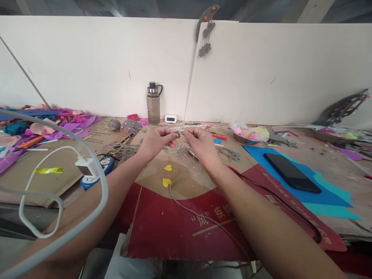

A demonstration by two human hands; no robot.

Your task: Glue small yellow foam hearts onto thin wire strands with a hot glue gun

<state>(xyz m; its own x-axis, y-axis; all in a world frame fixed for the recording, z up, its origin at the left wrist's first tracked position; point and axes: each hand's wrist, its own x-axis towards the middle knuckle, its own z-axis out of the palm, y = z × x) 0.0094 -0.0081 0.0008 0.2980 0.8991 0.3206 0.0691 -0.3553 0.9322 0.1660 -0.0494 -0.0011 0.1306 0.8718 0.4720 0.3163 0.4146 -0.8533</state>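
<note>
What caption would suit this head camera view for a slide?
Left hand and right hand pinch a small grey piece together near two yellow hearts on cluttered cardboard.

There were two yellow hearts (167, 167), one water bottle (153, 102), one black phone (292, 172), one small clock (170, 118), one white charger (87, 166) and one small grey piece (177, 134).

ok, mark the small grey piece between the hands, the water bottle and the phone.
small grey piece (177, 134), head view, on its exposed centre.
water bottle (153, 109), head view, middle of the body.
phone (292, 173), head view, centre of the dark screen.
</note>
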